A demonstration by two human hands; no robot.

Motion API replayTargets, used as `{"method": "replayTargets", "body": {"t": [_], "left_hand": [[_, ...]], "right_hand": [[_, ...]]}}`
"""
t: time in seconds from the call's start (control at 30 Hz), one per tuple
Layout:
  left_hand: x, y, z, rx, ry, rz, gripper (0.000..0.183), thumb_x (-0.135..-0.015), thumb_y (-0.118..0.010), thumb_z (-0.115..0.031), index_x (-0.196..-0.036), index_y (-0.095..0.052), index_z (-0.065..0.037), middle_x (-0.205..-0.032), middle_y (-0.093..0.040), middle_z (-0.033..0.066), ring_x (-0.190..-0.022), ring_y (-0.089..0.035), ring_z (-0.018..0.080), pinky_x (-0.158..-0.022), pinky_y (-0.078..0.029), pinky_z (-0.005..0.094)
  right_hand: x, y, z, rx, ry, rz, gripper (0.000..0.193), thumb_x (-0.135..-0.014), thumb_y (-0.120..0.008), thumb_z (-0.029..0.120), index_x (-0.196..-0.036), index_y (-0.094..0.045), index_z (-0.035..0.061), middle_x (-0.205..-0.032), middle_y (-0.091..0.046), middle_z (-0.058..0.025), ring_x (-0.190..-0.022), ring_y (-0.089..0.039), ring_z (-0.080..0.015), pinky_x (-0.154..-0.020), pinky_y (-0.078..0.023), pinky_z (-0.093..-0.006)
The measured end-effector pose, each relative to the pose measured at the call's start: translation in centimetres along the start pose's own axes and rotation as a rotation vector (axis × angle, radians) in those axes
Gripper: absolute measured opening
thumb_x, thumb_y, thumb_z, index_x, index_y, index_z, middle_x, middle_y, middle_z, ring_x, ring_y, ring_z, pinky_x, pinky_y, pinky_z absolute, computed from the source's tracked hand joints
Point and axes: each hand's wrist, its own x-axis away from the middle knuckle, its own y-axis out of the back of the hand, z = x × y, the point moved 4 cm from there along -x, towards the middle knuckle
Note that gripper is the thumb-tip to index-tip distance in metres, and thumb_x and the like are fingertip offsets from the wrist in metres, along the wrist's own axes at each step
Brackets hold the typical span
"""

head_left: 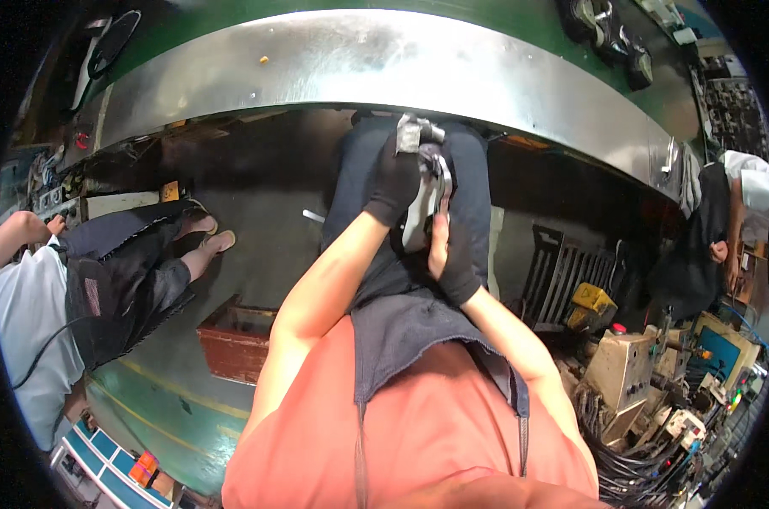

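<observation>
Over my lap, both hands are on what looks like a shoe [418, 212], pale grey and white along its side with a dark part at its upper end. My left hand [393, 182], in a black glove, curls round its upper left. Pale grey wrapping or cloth [409, 136] covers the left fingertips; which of the two I cannot tell. My right hand [454, 259], in a black fingerless glove, grips the lower right side, its bare thumb lying along the edge. The fingers beneath the shoe are hidden.
A shiny metal ledge [359, 59] curves across in front of my knees, with a green surface beyond it bearing dark shoes [609, 34]. A reddish-brown bin [232, 343] stands at left. Co-workers sit at both sides. Machinery with cables [626, 373] fills the right.
</observation>
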Motion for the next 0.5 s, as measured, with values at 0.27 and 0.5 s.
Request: {"method": "replayTargets", "body": {"t": [0.27, 0.5], "left_hand": [[11.7, 0.2, -5.4, 0.025, 0.131, 0.137, 0.069, -0.094, -0.029, -0.057, -0.126, -0.048, 0.001, -0.123, -0.054, 0.0118, -0.113, -0.050, 0.0219, -0.103, -0.033, 0.0373], [13.1, 0.4, -3.7, -0.109, -0.085, 0.248, 0.054, -0.097, -0.026, -0.046, -0.091, -0.060, -0.003, -0.089, -0.062, 0.0104, -0.090, -0.056, 0.0285, -0.086, -0.040, 0.0397]], "right_hand": [[9.1, 5.2, -2.4, 0.114, 0.419, 0.628, 0.049, -0.098, -0.032, 0.036, -0.113, -0.059, -0.0018, -0.118, -0.056, -0.0248, -0.109, -0.054, -0.0413, -0.097, -0.041, -0.0433], [11.6, 6.3, -5.3, 0.116, 0.336, 0.729, 0.053, -0.095, -0.039, 0.047, -0.105, -0.058, -0.0015, -0.113, -0.057, -0.0220, -0.102, -0.057, -0.0384, -0.089, -0.046, -0.0472]]}}
